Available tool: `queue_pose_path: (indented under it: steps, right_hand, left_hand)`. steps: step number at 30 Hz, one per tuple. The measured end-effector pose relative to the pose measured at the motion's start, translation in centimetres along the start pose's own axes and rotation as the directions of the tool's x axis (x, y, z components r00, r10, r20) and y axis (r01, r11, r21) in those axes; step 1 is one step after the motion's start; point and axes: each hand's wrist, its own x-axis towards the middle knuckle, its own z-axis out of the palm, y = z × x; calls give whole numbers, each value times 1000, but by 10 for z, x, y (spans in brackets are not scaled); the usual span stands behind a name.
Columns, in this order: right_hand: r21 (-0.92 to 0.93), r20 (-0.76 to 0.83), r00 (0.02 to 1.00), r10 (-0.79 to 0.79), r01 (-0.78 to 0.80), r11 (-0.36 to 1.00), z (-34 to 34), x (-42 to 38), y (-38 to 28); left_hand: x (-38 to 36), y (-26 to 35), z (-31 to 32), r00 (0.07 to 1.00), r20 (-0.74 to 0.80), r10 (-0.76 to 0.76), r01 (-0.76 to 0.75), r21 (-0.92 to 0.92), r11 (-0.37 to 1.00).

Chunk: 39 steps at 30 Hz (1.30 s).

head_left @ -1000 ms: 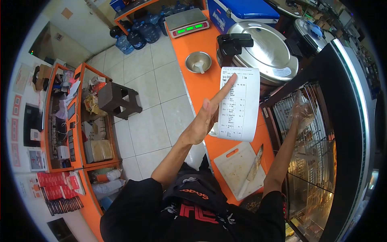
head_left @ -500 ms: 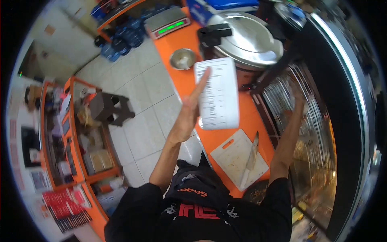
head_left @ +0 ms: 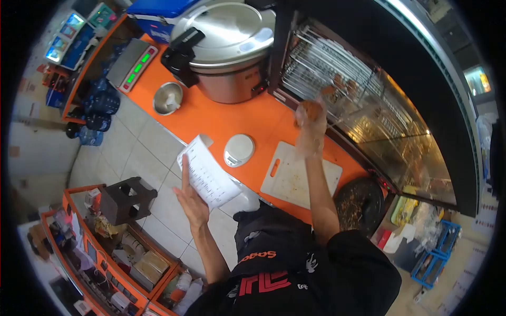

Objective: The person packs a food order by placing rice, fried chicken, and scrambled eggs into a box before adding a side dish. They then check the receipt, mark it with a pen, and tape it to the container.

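Observation:
My left hand [head_left: 193,206] holds a white printed paper [head_left: 210,176], curled at its upper end, which may be a paper bag. My right hand [head_left: 312,138] seems to wear a clear plastic glove. Its fingers are closed on a brown piece of fried food [head_left: 310,112], slightly blurred. This hand is just outside the glass warming cabinet [head_left: 279,97], whose wire racks [head_left: 316,62] carry some more brown pieces. Below my right forearm lies a white cutting board [head_left: 287,176], partly covered by the arm.
On the orange counter [head_left: 221,118] stand a small white scale [head_left: 239,149], a metal bowl [head_left: 167,99], a large rice cooker [head_left: 226,79] and a digital scale [head_left: 132,63]. A black round pan [head_left: 360,206] sits right of the board. A dark stool [head_left: 126,200] stands on the floor.
My right hand has come out of the cabinet with a piece of fried food. The paper in my left hand has moved down-left and tilted. The view has turned toward the cabinet.

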Motion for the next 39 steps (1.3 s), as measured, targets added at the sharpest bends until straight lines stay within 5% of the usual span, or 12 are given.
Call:
queue_pose_path:
  steps: [3,6,9,12,15,19,22,25,28,32,36,39]
  right_hand:
    - [67,-313,930,-194,225,972,-25,-47,-1]
    - [-334,-365,763,-534,427,840,-96,-20,16]
    - [-643,-258,749,-610,338,687,-125,4,1]
    - [-584,-181,887,-425,250,772,-103,2,-10]
    - [-602,-114,902,-417,271,751,-106,7,20]
    - [-684,162,672,-723,604,408,-117,39,63]
    - [-354,11,836,-548,516,780,-85,45,69]
    - [-387,98,871,-481,478,789,-59,46,58]
    - [-653,413,786,-460,608,452,-48,38,45]
    - [-647,592,788,-171,591,482,-34,-12,-5]
    - [-782,564,586,582,153,604,-112,-165,-76]
    - [-524,531,475,702,-467,713,-255,-312,-24]
  left_hand:
    - [-23,-25,-31,993,-79,-89,85,-55,995]
    - [-37,-48,-60,963,-177,-202,167,-196,966]
    - [-38,-70,-73,944,-252,-212,161,-210,964]
    - [-45,-101,-92,929,-263,-260,183,-286,941]
    - [-56,-136,-117,917,-308,-254,156,-308,938]
    - [-77,-153,-125,898,-343,-275,134,-382,915]
    - [-102,-141,-130,898,-350,-267,140,-348,927]
    - [-123,-122,-139,913,-344,-220,124,-279,952]
    - [-143,-98,-145,930,-324,-174,106,-217,970]
    - [-149,-73,-133,975,-222,-21,-8,-129,992]
    - [-154,-60,-85,999,38,-31,34,-78,996]
    - [-191,-50,-48,963,269,18,-81,223,971]
